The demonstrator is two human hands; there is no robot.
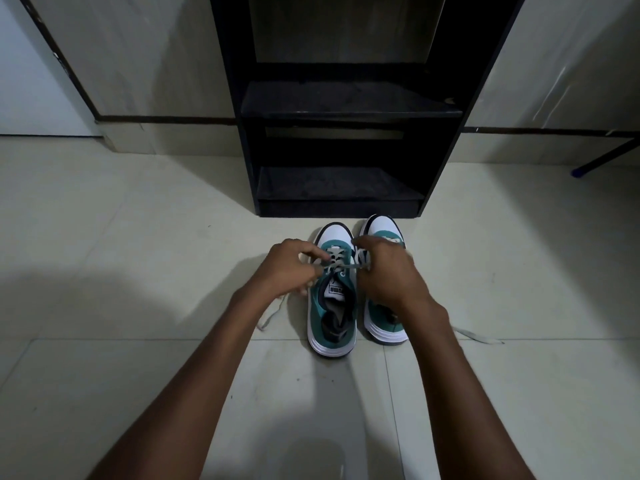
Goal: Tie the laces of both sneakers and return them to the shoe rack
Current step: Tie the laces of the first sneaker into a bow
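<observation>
Two teal and white sneakers stand side by side on the floor, toes toward the black shoe rack (341,109). The left sneaker (332,317) has its tongue showing and a dark sock inside. My left hand (287,268) pinches one end of its white lace (341,270), and my right hand (384,271) pinches the other end, with the lace stretched between them over the tongue. The right sneaker (382,237) is partly hidden under my right hand. A loose lace end (270,315) trails left on the floor; another lace end (476,336) lies at the right.
The rack has two bare dark shelves, the lower one (337,187) just beyond the sneakers' toes. Pale tiled floor (138,254) surrounds the shoes. A dark furniture leg with a blue foot (585,169) sits at the right by the wall.
</observation>
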